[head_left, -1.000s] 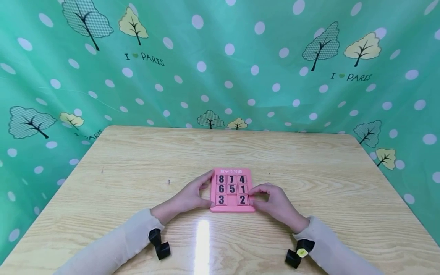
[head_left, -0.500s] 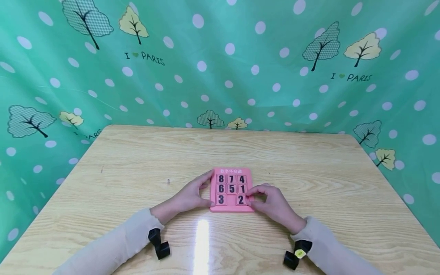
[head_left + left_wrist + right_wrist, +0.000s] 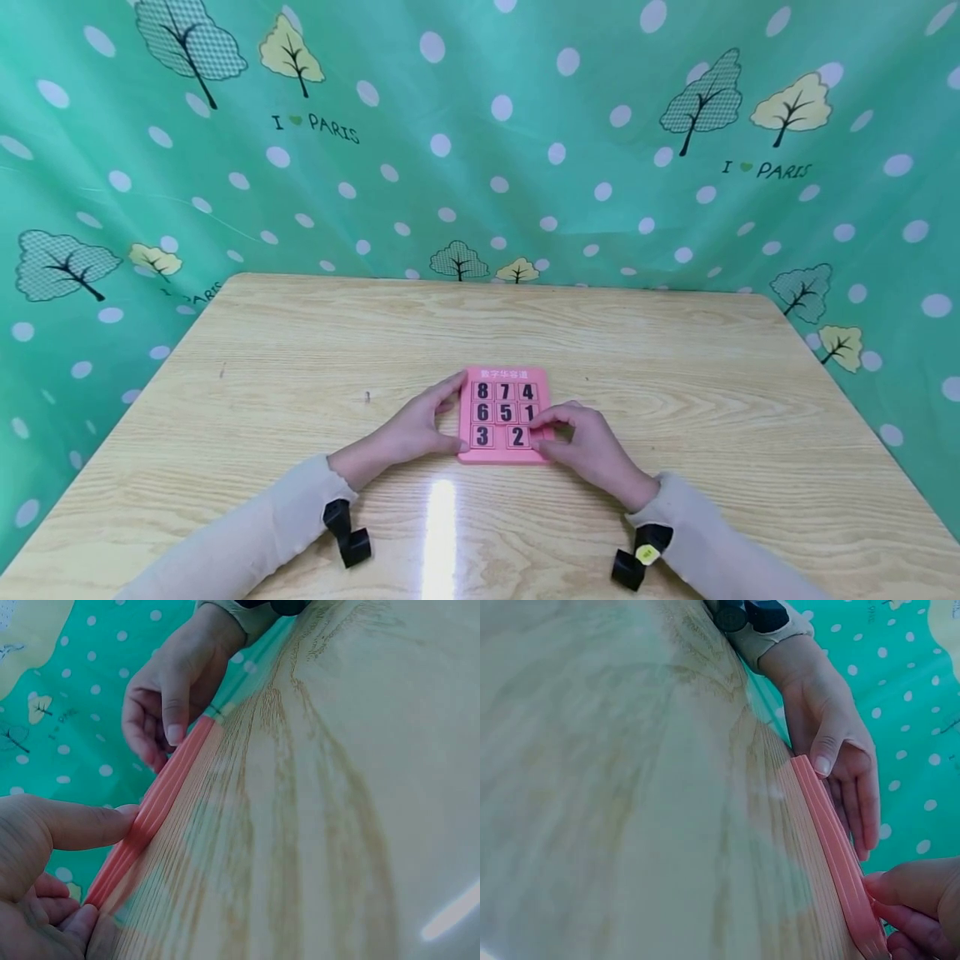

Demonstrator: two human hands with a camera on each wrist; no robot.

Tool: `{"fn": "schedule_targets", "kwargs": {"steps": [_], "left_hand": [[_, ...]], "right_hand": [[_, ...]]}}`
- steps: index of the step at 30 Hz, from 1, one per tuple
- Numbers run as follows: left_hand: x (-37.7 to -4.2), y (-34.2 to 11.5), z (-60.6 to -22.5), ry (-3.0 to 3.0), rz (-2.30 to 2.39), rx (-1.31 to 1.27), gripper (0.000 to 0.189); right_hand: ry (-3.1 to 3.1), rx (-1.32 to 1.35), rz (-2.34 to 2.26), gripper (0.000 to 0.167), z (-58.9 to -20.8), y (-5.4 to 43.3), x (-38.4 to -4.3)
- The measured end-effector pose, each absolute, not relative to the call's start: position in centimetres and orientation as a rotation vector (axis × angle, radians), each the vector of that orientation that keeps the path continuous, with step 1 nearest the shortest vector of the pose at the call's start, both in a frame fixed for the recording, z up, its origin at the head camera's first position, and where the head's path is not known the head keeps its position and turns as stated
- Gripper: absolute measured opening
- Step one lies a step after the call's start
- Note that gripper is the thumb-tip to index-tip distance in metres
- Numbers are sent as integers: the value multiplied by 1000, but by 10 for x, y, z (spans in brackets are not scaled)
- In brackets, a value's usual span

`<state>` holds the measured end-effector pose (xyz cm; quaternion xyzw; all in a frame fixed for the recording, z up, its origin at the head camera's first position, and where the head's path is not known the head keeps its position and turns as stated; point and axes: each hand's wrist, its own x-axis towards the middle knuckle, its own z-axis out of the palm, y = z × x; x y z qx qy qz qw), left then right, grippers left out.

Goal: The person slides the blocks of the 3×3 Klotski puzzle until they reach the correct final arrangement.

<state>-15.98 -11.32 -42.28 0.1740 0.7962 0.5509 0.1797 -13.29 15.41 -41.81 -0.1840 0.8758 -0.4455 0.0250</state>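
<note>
A pink sliding number puzzle [image 3: 498, 456] lies flat on the table, its tiles reading 8 7 4, 6 5 1, then 3 and 2. My left hand [image 3: 412, 429] grips its left side in the head view, thumb at the near corner and index finger at the far corner. My right hand [image 3: 588, 448] pinches the right edge of the 2 tile [image 3: 517, 436] with thumb and index finger. That tile sits partway along the bottom row, with gaps on both sides. Both wrist views show the puzzle edge-on [image 3: 161, 802], so its numbers are hidden there.
The wooden table [image 3: 315, 333] carries a bright light reflection [image 3: 441, 542] on its near side. Behind it hangs a green dotted curtain [image 3: 495, 183] printed with trees. Black wrist cameras [image 3: 347, 533] sit on both sleeves.
The 2 tile has slid left along the bottom row from the right corner. My right hand has moved left with it; my left hand has stayed in place.
</note>
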Motion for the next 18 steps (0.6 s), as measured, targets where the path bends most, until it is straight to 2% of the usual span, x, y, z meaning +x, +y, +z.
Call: {"fn": "schedule_targets", "kwargs": {"steps": [18], "left_hand": [[-158, -112, -420, 2262, 1546, 479, 100]], "right_hand": [[2675, -638, -1416, 24, -420, 143, -134]]}}
